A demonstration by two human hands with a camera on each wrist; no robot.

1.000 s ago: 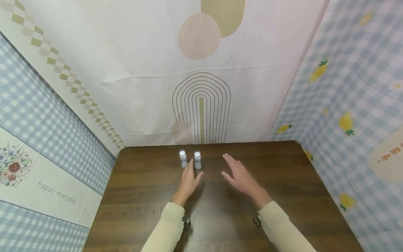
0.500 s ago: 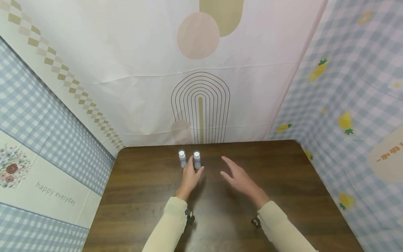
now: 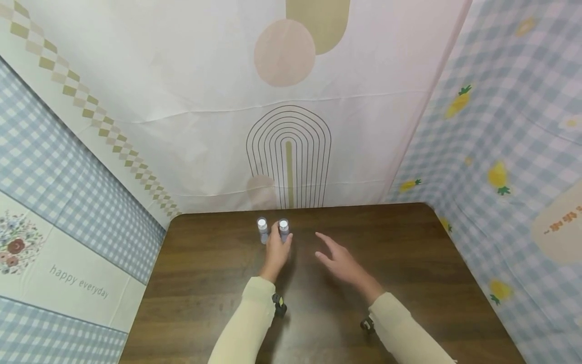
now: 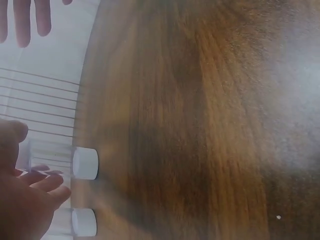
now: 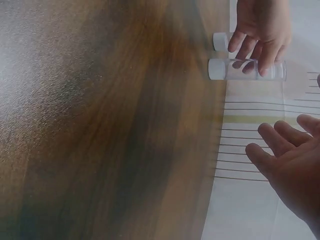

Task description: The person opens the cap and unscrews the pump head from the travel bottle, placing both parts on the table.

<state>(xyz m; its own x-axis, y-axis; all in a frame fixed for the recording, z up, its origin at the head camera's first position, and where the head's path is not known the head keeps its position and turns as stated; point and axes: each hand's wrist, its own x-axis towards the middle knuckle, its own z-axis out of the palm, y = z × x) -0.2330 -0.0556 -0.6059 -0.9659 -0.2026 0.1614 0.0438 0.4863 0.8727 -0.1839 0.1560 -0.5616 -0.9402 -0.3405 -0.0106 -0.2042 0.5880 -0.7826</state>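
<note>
Two small clear plastic bottles with white caps stand side by side at the table's back edge, cap ends down on the wood. My left hand (image 3: 276, 253) is at the right bottle (image 5: 245, 69), thumb on one side and fingers round the other, holding it. The left bottle (image 3: 263, 231) stands just beyond those fingers; its white cap (image 4: 84, 222) shows in the left wrist view. To the right, my right hand (image 3: 342, 263) hovers over the table, fingers extended and apart from the thumb, with nothing in it.
The dark wooden table (image 3: 209, 283) meets a white printed cloth (image 3: 204, 151) at the back. Blue checked cloths hang at both sides, the right one (image 3: 482, 212) with pineapples. A wrist camera (image 3: 279, 305) sits on the left wrist.
My left hand has moved slightly right and forward, and its thumb and fingers have closed round the right bottle. The right hand has drifted slightly left and back towards me.
</note>
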